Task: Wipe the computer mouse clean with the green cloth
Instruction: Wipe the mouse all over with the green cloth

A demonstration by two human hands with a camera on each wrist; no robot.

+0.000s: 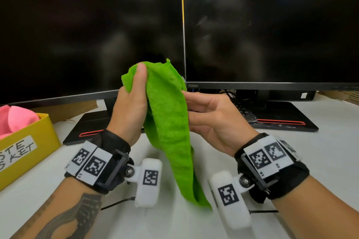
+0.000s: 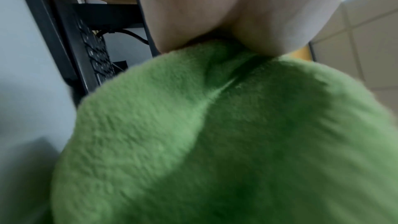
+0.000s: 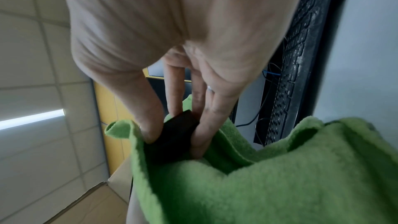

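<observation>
In the head view the green cloth (image 1: 167,122) hangs above the desk between both hands. My left hand (image 1: 136,87) grips its upper end, thumb on the front. My right hand (image 1: 194,108) reaches into the cloth's right side, fingertips hidden behind the fabric. The right wrist view shows that hand (image 3: 174,140) pinching a black computer mouse (image 3: 181,125) between thumb and fingers, with the cloth (image 3: 280,185) folded round its lower part. The mouse is hidden in the head view. The left wrist view shows only my palm (image 2: 215,14) against bunched cloth (image 2: 215,142).
Two dark monitors (image 1: 272,25) stand close behind the hands on black bases (image 1: 281,120). A keyboard (image 1: 244,112) lies under the right monitor. A yellow box (image 1: 29,141) holding pink cloth (image 1: 15,118) sits at the left. The white desk (image 1: 330,132) lies below.
</observation>
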